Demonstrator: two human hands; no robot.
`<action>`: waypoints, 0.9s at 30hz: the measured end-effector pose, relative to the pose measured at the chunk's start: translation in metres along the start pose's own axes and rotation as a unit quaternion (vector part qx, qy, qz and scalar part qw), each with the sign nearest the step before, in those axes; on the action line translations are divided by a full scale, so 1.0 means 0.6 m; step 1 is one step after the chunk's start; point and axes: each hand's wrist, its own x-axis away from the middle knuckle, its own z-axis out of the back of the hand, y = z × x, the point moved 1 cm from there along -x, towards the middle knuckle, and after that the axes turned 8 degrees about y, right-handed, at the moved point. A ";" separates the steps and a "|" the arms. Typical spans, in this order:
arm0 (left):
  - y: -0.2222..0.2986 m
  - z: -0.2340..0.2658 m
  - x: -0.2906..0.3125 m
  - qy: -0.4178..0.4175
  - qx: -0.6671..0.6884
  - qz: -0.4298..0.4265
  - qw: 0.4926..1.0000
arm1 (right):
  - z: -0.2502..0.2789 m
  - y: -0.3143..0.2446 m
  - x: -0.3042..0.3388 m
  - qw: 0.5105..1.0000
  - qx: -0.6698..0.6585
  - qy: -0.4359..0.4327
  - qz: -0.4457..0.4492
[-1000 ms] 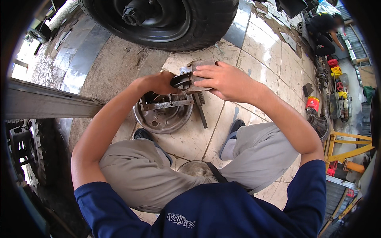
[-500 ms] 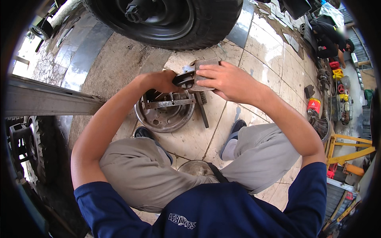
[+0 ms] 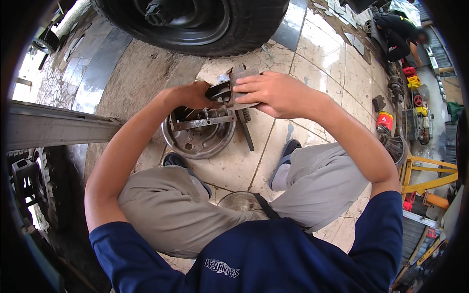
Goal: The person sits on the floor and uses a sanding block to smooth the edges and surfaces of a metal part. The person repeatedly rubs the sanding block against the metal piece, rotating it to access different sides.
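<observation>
Left hand grips the dark curved brake part, right hand presses sandpaper flat; looks heavy, rigid, hold the rim.

Black tyre on dark wheel at top. Round metal drum plate flat on tiled floor. Grey steel beam at left. Red canister, yellow frame at right. Crouching person far top right.

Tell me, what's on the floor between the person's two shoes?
Only bare tiled floor lies between the left shoe and the right shoe, as the head view shows.
</observation>
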 end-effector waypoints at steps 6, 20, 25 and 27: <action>-0.007 -0.003 -0.008 -0.003 0.007 -0.008 1.000 | 0.005 0.012 0.002 0.999 0.020 0.031 -0.012; -0.024 -0.006 -0.015 -0.042 -0.042 -0.051 0.997 | 0.003 0.003 0.000 0.995 0.083 0.050 -0.009; -0.002 0.009 0.003 -0.073 -0.076 -0.089 0.990 | 0.004 -0.011 0.003 0.999 0.020 0.025 0.017; 0.001 0.008 0.003 -0.073 -0.067 -0.083 0.992 | 0.003 -0.004 0.010 0.994 0.081 0.073 0.018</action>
